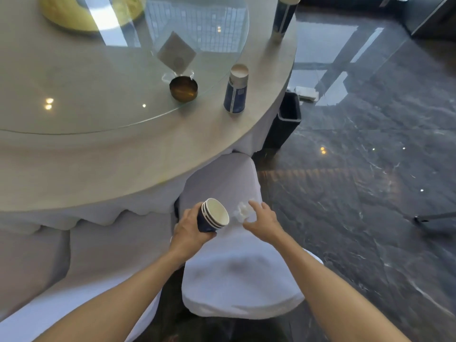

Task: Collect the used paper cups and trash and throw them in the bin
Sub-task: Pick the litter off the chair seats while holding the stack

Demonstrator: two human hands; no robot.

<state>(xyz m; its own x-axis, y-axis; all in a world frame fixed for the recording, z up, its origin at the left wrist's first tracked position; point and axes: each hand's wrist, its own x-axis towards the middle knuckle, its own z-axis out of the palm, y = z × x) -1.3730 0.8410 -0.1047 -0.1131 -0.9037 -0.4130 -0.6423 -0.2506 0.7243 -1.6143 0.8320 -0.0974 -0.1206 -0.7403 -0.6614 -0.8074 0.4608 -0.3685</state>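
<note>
My left hand (pixel 190 228) grips a stack of nested dark-blue paper cups (pixel 214 215), white inside, tilted with the mouth toward the right. My right hand (pixel 264 219) is spread just right of the stack, fingertips touching a crumpled white tissue (pixel 243 211) lying on the white-covered chair seat (pixel 229 183). An upside-down blue paper cup (pixel 236 89) stands near the table's right edge. Another upside-down blue cup (pixel 284 16) stands further back on the rim. A dark bin (pixel 287 112) stands on the floor by the table's right side.
The round table (pixel 98 154) carries a glass turntable (pixel 123 70) with a brass bowl (pixel 183 88) and a card holder (pixel 176 51). White paper (pixel 307 93) lies on the dark polished floor behind the bin. White chair backs sit below my arms.
</note>
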